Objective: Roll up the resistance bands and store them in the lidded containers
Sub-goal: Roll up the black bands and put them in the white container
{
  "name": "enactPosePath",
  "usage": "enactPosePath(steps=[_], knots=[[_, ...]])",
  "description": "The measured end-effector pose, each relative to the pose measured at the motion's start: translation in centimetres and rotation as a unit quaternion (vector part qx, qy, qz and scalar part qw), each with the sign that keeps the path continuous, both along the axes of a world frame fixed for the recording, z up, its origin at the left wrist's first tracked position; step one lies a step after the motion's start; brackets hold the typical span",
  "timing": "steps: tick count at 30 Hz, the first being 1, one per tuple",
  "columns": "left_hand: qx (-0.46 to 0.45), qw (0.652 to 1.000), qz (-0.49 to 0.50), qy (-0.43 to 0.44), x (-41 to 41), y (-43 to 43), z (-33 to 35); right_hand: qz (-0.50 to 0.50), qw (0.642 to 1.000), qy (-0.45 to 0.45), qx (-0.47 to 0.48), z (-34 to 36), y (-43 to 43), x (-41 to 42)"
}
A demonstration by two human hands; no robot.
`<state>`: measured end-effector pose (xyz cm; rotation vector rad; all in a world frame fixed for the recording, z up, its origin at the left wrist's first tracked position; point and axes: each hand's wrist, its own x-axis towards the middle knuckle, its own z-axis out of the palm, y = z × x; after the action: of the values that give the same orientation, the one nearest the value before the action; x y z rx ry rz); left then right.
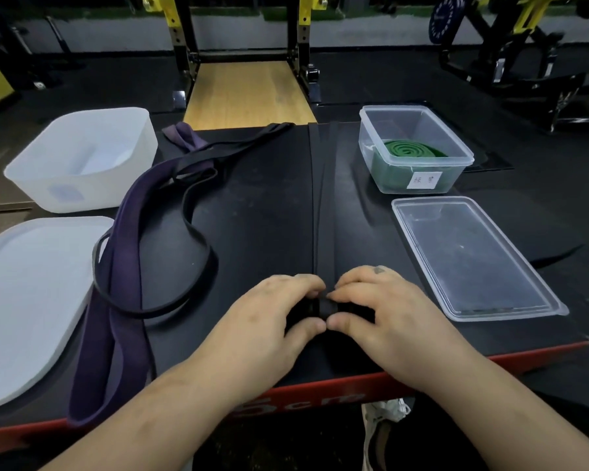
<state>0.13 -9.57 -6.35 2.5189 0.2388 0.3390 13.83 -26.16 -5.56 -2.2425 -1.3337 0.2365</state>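
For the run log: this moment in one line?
rolling black band | left hand, right hand hold its rolled end | green band in clear container | lid off

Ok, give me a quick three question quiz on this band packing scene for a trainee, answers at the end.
1. True or false: the clear container already holds a rolled green band.
2. Which band are the left hand and right hand rolling with curled fingers? A purple; B black; C green.
3. Fill in: the clear lid is off its container and lies flat on the ___.

Key: 1 true. 2 B, the black band. 3 table.
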Motion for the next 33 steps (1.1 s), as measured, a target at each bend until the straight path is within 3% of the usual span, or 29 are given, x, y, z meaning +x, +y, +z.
enactPosePath(steps=[18, 30, 33], knots=[[0.025, 0.999, 0.021, -0.008, 2.2, 1.0, 0.1, -0.054, 0.997, 0.032, 0.043, -0.1, 0.2, -0.3], [0.03, 0.999, 0.031, -0.006, 3.0, 1.3, 0.1, -0.042, 0.999, -0.023, 0.022, -0.4, 1.3, 0.7], [0.022, 0.999, 0.031, -0.015, 3.0, 1.1, 0.1, -0.037, 0.997, -0.03, 0.06, -0.5, 1.4, 1.0]])
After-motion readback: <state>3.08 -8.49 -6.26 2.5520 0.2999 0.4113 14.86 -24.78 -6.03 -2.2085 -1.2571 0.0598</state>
